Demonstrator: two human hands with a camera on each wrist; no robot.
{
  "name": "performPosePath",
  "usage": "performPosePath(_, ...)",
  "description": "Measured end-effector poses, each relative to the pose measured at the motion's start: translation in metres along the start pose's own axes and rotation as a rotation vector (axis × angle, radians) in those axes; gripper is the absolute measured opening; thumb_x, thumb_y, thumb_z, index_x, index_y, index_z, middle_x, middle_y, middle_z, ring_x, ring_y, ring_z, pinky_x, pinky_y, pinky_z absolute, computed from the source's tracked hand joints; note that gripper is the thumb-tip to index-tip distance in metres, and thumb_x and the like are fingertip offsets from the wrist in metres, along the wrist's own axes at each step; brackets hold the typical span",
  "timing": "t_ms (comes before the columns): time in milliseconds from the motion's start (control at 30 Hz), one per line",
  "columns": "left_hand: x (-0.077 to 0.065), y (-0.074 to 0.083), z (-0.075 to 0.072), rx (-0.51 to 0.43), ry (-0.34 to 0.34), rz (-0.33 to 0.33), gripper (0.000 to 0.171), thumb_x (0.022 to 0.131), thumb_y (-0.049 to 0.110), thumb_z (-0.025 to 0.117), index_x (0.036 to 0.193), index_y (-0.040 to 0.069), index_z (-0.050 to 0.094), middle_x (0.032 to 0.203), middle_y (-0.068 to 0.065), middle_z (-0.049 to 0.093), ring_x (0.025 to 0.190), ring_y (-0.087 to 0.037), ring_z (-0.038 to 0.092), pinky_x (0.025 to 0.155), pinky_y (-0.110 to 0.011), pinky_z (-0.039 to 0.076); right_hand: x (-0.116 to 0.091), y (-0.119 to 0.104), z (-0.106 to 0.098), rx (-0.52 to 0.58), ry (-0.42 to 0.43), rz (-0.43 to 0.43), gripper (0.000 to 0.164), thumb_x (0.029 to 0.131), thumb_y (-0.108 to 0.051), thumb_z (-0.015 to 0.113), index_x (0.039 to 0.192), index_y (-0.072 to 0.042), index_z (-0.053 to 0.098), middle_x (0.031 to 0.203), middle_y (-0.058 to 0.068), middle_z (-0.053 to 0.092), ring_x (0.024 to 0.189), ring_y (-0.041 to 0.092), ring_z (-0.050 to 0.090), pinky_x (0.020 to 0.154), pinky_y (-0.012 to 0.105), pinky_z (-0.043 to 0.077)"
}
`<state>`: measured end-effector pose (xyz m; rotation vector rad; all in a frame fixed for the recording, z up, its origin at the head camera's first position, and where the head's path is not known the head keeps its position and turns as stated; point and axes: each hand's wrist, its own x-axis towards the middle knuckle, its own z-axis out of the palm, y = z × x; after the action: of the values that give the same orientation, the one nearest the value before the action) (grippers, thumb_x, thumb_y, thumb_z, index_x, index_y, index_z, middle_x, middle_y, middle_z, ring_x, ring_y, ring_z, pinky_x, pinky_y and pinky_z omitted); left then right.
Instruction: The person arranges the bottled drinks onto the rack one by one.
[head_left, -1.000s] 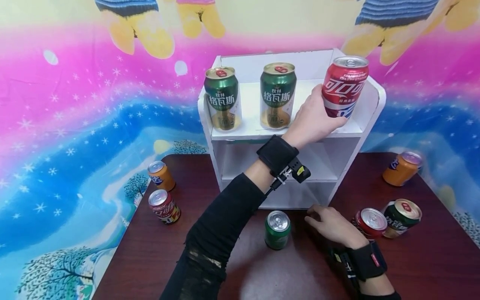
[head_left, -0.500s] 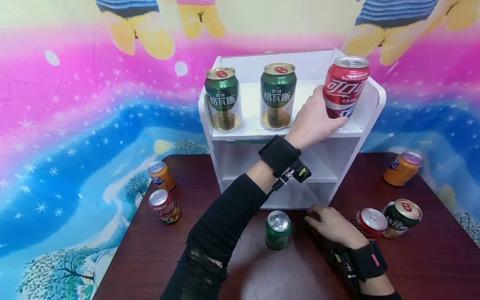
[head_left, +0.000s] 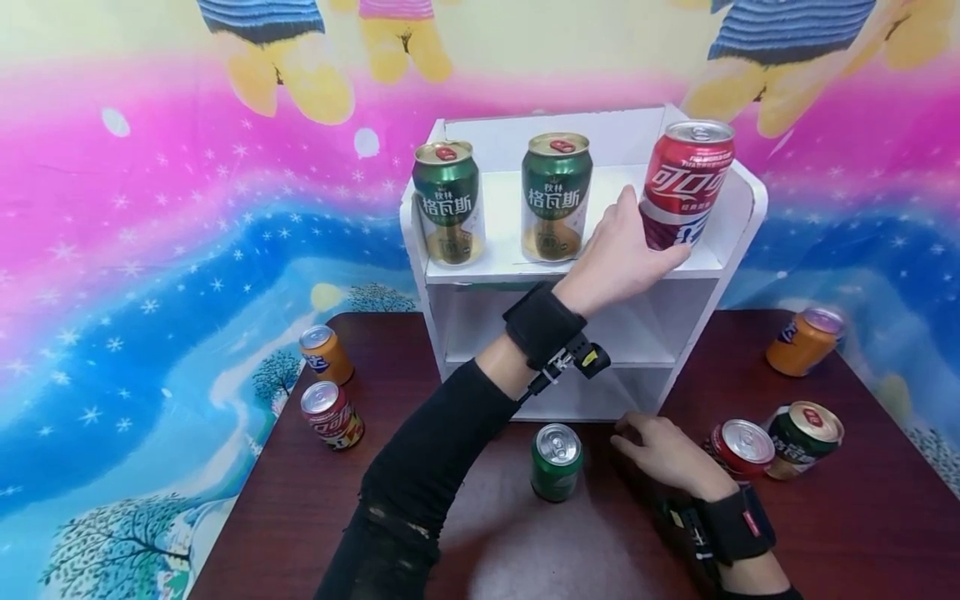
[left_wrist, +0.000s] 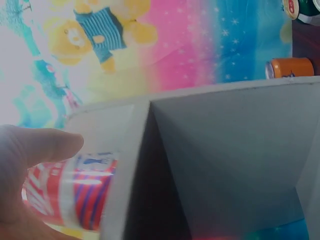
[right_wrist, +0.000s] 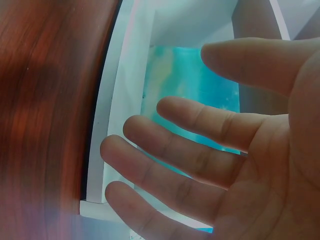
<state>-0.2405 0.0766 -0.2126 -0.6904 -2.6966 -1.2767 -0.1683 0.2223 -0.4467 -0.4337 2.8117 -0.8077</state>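
Note:
In the head view a red cola can (head_left: 688, 185) stands upright at the right end of the white shelf unit's (head_left: 480, 273) top. My left hand (head_left: 618, 254) is beside its left side, thumb and fingers loosened around it. The left wrist view shows the thumb (left_wrist: 55, 145) straight, over the same can (left_wrist: 82, 192). Two green-and-gold kvass cans (head_left: 448, 204) are upright to the left on that top. My right hand (head_left: 671, 450) stays low by the unit's foot, holding nothing; its fingers (right_wrist: 185, 155) are spread and relaxed in the right wrist view.
A green can (head_left: 557, 462) stands before the unit. On the table's left are an orange can (head_left: 325, 354) and a red can (head_left: 332, 417). To the right stand another orange can (head_left: 804, 342), a red can (head_left: 741, 450) and a green-and-gold can (head_left: 804, 440).
My left hand has loosened from the red cola can and drawn slightly left, its fingertip now showing beside the can. The right hand has stayed put. The head view has shifted a little.

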Motion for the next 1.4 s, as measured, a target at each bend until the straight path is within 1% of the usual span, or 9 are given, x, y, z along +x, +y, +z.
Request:
performPosePath(167,-0.022,-0.009,-0.01,-0.012,-0.097,0.125,0.069,0.087,0.033,0.067,0.14,0.006,0.032,0.13,-0.002,0.048,0.111,-0.005,0.046,0.093,-0.016,0.037,-0.001,0.001,0.002,-0.012,0.011,-0.015,0.027,0.092,-0.024,0.061,0.111,-0.004,0.064,0.094,0.003,0.064,0.078,0.012,0.055,0.068,0.036,0.047)
performPosePath(367,-0.072,-0.028,-0.03,0.045,-0.227,0.319,0.053,0.092,0.031,0.062,0.136,0.006,0.046,0.133,-0.003,0.05,0.12,-0.004,0.042,0.098,-0.014,0.029,-0.003,0.001,0.0,-0.028,0.067,-0.08,0.024,0.091,-0.021,0.062,0.107,-0.003,0.065,0.097,0.004,0.065,0.087,0.018,0.06,0.074,0.04,0.048)
performPosePath(467,-0.099,-0.046,-0.035,0.041,-0.28,0.399,0.038,0.093,0.026,0.061,0.126,0.007,0.056,0.125,-0.003,0.056,0.115,-0.005,0.047,0.096,-0.015,0.034,-0.004,-0.001,-0.003,-0.041,0.09,-0.105,0.023,0.092,-0.02,0.061,0.106,-0.003,0.065,0.097,0.005,0.065,0.09,0.021,0.061,0.076,0.043,0.048)
performPosePath(567,-0.12,-0.071,-0.036,0.093,-0.34,0.415,0.031,0.093,0.026,0.06,0.12,0.009,0.06,0.12,-0.002,0.058,0.112,-0.006,0.05,0.094,-0.018,0.037,-0.004,-0.004,-0.006,-0.056,0.094,-0.098,0.025,0.092,-0.022,0.061,0.108,-0.003,0.064,0.1,0.006,0.065,0.093,0.023,0.061,0.077,0.044,0.048)
performPosePath(700,-0.141,-0.113,-0.036,0.16,-0.479,0.39,0.029,0.095,0.028,0.057,0.118,0.011,0.061,0.115,0.001,0.059,0.106,-0.007,0.053,0.091,-0.021,0.04,-0.008,-0.009,-0.01,-0.071,0.091,-0.089,0.026,0.092,-0.022,0.061,0.109,-0.002,0.064,0.099,0.006,0.064,0.091,0.021,0.061,0.076,0.044,0.049)
performPosePath(833,-0.159,-0.15,-0.037,0.114,-0.571,0.291,0.03,0.097,0.032,0.054,0.12,0.013,0.061,0.113,0.003,0.059,0.103,-0.007,0.054,0.087,-0.022,0.043,-0.014,-0.012,-0.013,-0.078,0.094,-0.098,0.024,0.092,-0.021,0.062,0.108,-0.004,0.064,0.097,0.003,0.064,0.089,0.018,0.06,0.076,0.042,0.049)
performPosePath(967,-0.173,-0.179,-0.039,0.066,-0.507,0.168,0.03,0.097,0.031,0.054,0.121,0.015,0.06,0.115,0.005,0.059,0.104,-0.008,0.054,0.087,-0.028,0.045,-0.025,-0.011,-0.014,-0.086,0.079,-0.097,0.025,0.091,-0.024,0.063,0.108,-0.006,0.065,0.1,0.003,0.064,0.093,0.019,0.06,0.079,0.044,0.049)
performPosePath(1100,-0.185,-0.202,-0.041,0.015,-0.449,0.099,0.029,0.098,0.03,0.052,0.12,0.013,0.06,0.114,0.0,0.061,0.105,-0.013,0.056,0.087,-0.033,0.046,-0.039,-0.004,-0.012,-0.104,0.054,-0.086,0.022,0.09,-0.026,0.064,0.106,-0.009,0.066,0.1,0.0,0.064,0.094,0.017,0.06,0.079,0.041,0.049)
performPosePath(1400,-0.195,-0.226,-0.04,-0.019,-0.453,0.01,0.026,0.098,0.03,0.052,0.118,0.014,0.06,0.11,0.005,0.06,0.103,-0.01,0.056,0.085,-0.03,0.046,-0.064,0.021,0.003,-0.133,0.007,-0.135,0.012,0.089,-0.024,0.065,0.098,-0.016,0.065,0.09,-0.012,0.058,0.082,0.002,0.057,0.069,0.03,0.049)
